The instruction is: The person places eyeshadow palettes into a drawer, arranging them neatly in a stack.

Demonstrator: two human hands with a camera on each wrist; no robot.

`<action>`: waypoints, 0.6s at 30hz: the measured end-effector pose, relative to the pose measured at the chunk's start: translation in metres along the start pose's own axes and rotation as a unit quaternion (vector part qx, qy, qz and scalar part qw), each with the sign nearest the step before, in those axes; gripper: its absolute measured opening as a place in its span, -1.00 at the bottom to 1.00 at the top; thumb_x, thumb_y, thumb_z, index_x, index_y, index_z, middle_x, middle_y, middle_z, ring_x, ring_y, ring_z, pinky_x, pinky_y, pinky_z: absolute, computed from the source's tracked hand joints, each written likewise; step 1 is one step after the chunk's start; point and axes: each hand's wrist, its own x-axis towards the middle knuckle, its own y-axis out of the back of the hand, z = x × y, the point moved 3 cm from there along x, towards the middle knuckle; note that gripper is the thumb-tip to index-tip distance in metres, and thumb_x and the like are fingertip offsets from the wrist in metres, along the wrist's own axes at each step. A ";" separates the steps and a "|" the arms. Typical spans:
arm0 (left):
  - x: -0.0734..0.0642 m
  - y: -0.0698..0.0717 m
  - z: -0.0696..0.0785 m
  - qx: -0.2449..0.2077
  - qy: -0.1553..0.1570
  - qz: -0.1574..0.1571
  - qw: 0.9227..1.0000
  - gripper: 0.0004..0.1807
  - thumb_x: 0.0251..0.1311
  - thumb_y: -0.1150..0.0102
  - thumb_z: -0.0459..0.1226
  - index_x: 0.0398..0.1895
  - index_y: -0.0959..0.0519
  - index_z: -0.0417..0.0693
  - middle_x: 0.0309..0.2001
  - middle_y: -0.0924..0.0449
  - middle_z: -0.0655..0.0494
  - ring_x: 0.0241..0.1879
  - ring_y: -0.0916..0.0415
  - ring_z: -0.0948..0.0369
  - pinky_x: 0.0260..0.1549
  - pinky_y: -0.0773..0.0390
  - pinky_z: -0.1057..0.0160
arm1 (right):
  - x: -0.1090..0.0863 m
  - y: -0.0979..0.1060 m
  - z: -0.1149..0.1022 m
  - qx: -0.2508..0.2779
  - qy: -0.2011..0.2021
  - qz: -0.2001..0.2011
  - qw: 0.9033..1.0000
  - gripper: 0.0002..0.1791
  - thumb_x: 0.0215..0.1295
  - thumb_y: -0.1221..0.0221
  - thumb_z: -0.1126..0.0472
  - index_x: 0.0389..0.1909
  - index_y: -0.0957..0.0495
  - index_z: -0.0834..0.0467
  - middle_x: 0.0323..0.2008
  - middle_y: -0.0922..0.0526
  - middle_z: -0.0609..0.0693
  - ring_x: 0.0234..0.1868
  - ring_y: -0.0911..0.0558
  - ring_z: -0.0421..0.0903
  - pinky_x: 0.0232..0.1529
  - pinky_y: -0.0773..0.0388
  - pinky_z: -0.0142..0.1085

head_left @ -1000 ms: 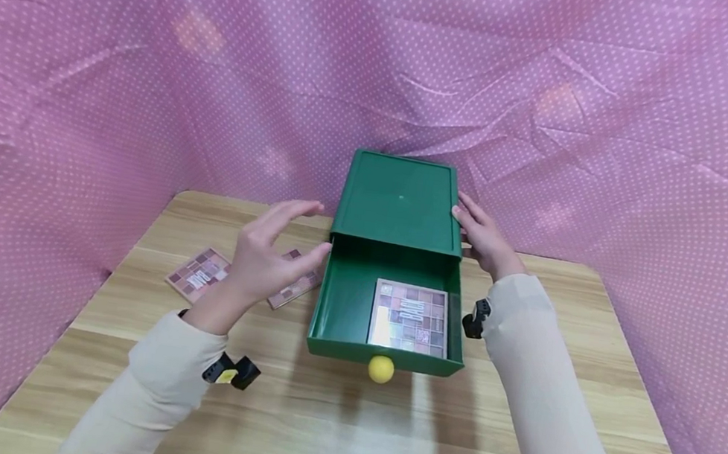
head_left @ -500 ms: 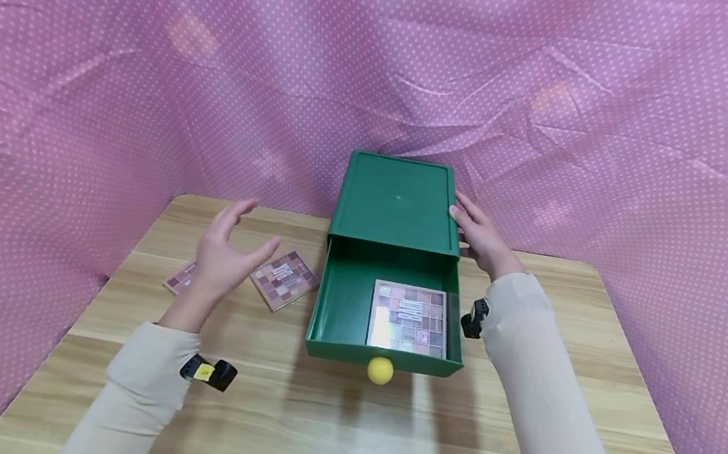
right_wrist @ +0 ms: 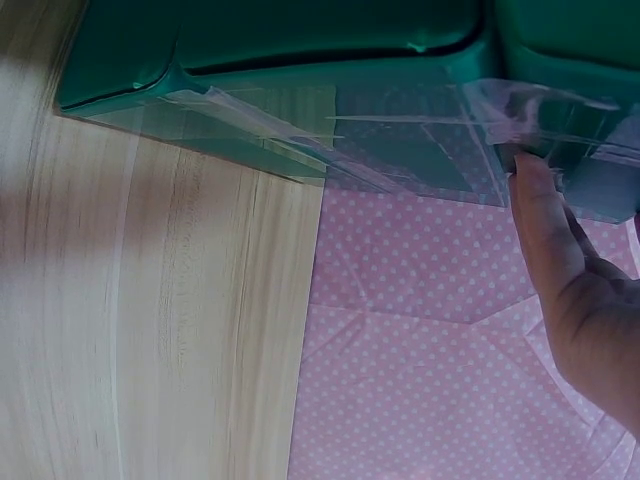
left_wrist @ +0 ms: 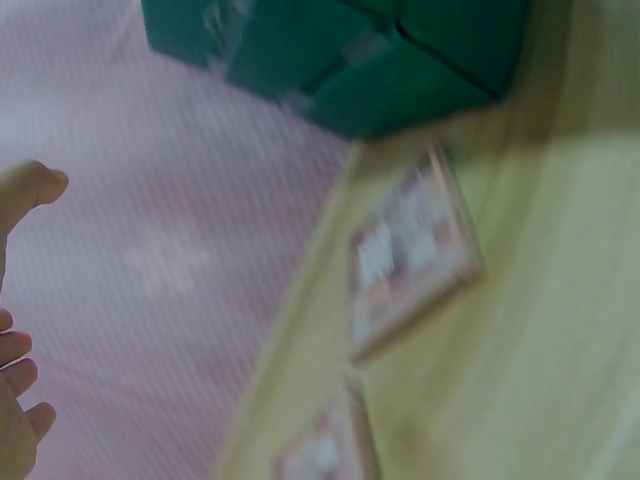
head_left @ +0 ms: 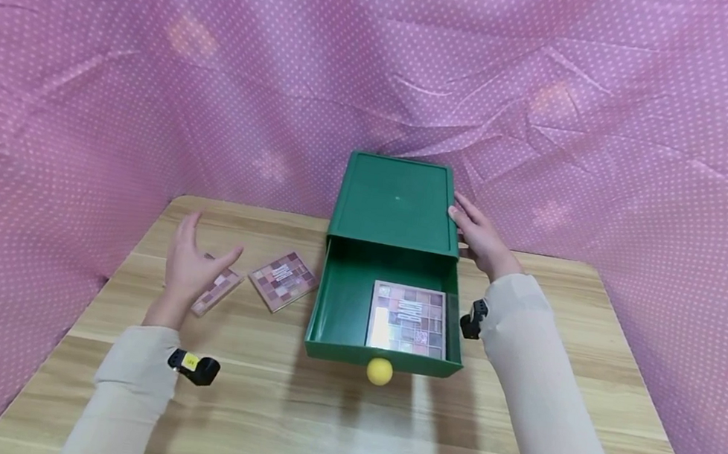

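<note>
A green drawer box (head_left: 398, 201) stands at the back of the table, its drawer (head_left: 346, 307) pulled out. Inside the drawer's right half lies an eyeshadow palette (head_left: 409, 319). My right hand (head_left: 485, 242) rests against the box's right side; in the right wrist view its thumb (right_wrist: 545, 215) touches the taped green side. My left hand (head_left: 189, 267) hovers with spread fingers and holds nothing. Under and beside it lies a second palette (head_left: 218, 294), partly covered by the hand. A third palette (head_left: 283, 281) lies between that hand and the drawer.
A yellow ball knob (head_left: 380, 371) sticks out from the drawer front. Pink dotted cloth (head_left: 271, 96) hangs round the back and sides of the wooden table (head_left: 234, 422). Clear tape (right_wrist: 270, 125) runs along the box's side.
My left hand has moved left, away from the drawer box and over the leftmost palette, uncovering the nearer one. The right hand has stayed on the box.
</note>
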 end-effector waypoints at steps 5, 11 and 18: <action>-0.005 -0.006 -0.029 0.010 0.032 -0.017 0.999 -0.01 -0.15 -0.25 -0.02 0.29 0.07 -0.17 0.26 0.10 -0.20 0.22 0.16 -0.10 0.10 0.08 -0.12 | 0.010 0.005 0.009 0.003 0.003 0.008 1.000 -0.43 0.24 0.13 -0.09 0.27 0.02 -0.27 0.04 -0.31 0.10 -0.11 -0.44 0.02 -0.13 -0.40 -0.07; -0.010 -0.010 -0.055 0.034 0.070 -0.025 0.997 0.00 -0.16 -0.24 -0.03 0.28 0.09 -0.22 0.26 0.10 -0.25 0.21 0.15 -0.12 0.12 0.08 -0.08 | 0.015 0.007 0.013 -0.003 0.007 0.014 1.000 -0.43 0.22 0.12 -0.13 0.26 0.01 -0.30 0.01 -0.33 0.10 -0.12 -0.45 0.02 -0.15 -0.41 -0.08; -0.013 -0.013 -0.081 0.071 0.115 -0.059 0.989 0.08 -0.15 -0.22 0.06 0.27 0.16 -0.31 0.24 0.13 -0.34 0.18 0.14 -0.21 0.09 0.07 -0.13 | 0.003 0.001 0.001 0.000 0.000 0.004 1.000 -0.44 0.29 0.18 -0.03 0.30 0.07 -0.21 0.07 -0.27 0.12 -0.07 -0.41 0.04 -0.09 -0.37 -0.04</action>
